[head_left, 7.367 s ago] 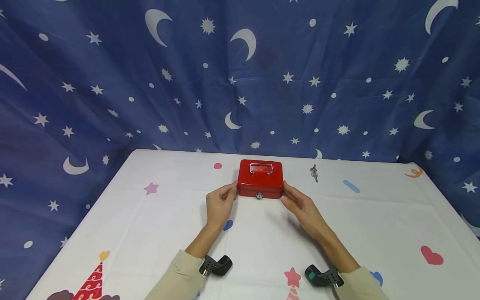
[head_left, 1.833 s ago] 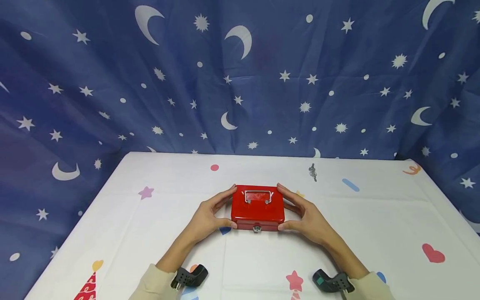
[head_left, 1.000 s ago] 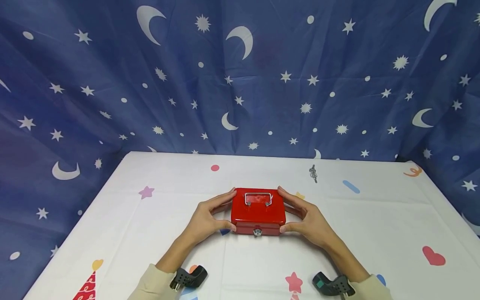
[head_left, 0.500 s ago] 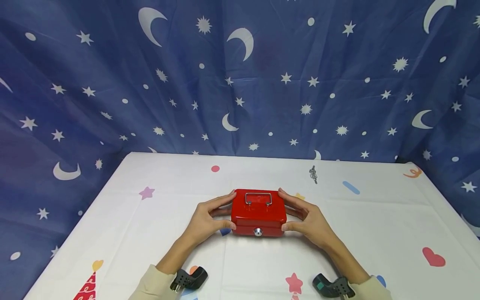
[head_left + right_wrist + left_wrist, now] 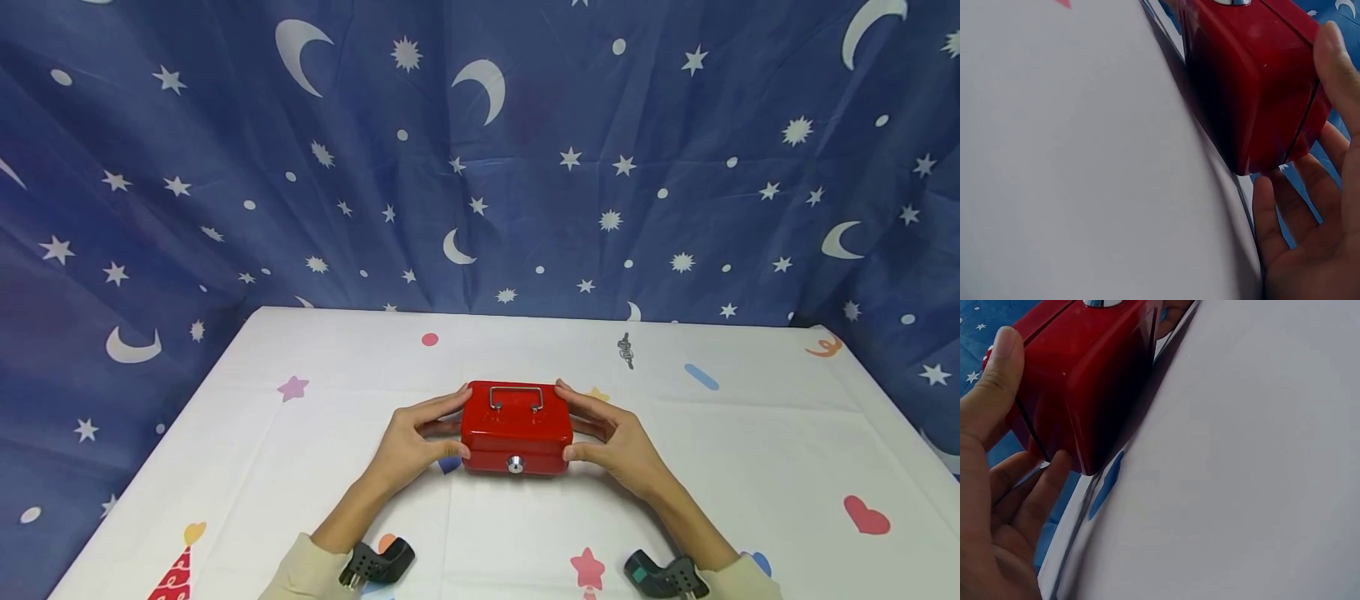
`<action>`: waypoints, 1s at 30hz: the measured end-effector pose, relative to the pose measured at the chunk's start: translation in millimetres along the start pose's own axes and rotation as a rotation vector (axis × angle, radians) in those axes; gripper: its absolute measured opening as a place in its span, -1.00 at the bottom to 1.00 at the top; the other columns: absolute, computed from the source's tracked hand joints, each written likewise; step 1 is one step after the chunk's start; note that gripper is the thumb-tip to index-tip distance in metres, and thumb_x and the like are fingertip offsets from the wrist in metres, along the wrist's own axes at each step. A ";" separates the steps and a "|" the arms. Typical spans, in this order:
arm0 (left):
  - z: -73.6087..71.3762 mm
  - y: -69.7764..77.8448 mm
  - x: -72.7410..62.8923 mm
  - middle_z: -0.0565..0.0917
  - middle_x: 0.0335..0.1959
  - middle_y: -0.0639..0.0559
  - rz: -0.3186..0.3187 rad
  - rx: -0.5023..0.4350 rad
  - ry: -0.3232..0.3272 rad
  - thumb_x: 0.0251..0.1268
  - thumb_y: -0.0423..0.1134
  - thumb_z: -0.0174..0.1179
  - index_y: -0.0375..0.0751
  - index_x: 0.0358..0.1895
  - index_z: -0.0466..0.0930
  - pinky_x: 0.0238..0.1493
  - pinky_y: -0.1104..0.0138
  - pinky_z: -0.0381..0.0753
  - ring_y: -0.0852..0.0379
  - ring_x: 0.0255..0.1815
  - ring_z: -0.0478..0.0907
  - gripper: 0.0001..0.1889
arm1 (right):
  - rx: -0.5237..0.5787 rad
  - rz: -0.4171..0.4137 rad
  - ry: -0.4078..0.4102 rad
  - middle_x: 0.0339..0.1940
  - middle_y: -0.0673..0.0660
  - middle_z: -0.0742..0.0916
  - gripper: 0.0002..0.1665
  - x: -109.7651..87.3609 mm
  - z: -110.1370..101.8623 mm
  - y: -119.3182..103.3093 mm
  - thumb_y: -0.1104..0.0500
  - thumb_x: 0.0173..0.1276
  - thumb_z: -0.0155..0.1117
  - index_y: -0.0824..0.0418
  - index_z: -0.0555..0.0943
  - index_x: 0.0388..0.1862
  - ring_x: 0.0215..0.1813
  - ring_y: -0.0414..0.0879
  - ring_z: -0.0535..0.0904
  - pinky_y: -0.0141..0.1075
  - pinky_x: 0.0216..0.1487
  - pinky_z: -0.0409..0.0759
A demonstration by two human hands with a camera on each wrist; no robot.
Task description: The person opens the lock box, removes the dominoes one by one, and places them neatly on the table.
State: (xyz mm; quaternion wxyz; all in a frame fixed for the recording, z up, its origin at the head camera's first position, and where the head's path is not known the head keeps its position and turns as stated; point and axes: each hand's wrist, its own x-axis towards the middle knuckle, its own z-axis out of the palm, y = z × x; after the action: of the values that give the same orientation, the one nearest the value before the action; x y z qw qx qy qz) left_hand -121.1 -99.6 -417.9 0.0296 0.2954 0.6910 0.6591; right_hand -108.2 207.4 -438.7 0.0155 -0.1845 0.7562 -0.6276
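A small red metal cash box (image 5: 516, 423), lid closed, is held between both hands near the middle of the table. Its wire handle (image 5: 516, 389) lies on the lid, and a round silver lock (image 5: 515, 464) shows on the front. My left hand (image 5: 412, 439) grips the left end, thumb (image 5: 1005, 353) at the front and fingers toward the back. The right hand (image 5: 618, 442) grips the other end the same way, its thumb (image 5: 1334, 47) on the front corner. In both wrist views a dark underside of the box shows close over the white cloth.
A small grey, key-like bunch (image 5: 626, 351) lies behind and right of the box. The white tablecloth (image 5: 750, 467) carries printed stars and hearts. A blue curtain (image 5: 525, 208) hangs behind the table's far edge.
Since the earliest frame the cash box has come from near the far edge toward the person, both hands moving with it. Lately it has crept slightly nearer, its front tipping a little upward.
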 end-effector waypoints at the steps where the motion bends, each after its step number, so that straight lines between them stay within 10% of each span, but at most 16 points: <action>1: 0.3 -0.1 -0.2 0.42 0.26 -0.35 0.010 0.001 0.002 -0.08 -0.51 0.41 -0.55 0.23 0.39 0.01 0.02 0.54 -0.29 0.05 0.55 -0.32 | 0.002 -0.002 0.000 0.40 0.04 0.42 -0.19 -0.1 0.0 0.0 0.31 0.09 0.47 0.10 0.44 0.36 0.30 -0.09 0.43 -0.20 0.19 0.49; 30: 5.1 -5.7 -2.4 0.43 0.22 -0.43 0.110 0.082 0.046 0.00 -0.57 0.33 -0.55 0.18 0.43 -0.08 -0.05 0.59 -0.13 0.03 0.59 -0.42 | 0.027 -0.017 0.021 0.37 0.13 0.45 -0.33 -2.1 2.1 0.1 0.34 0.20 0.37 0.17 0.47 0.33 0.17 0.10 0.55 -0.27 0.07 0.57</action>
State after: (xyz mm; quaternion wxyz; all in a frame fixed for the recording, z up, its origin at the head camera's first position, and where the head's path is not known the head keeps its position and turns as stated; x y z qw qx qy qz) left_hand -119.1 -95.9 -424.7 -0.0347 0.3185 0.7006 0.6376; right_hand -105.8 206.0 -439.7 0.0048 -0.1843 0.7461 -0.6398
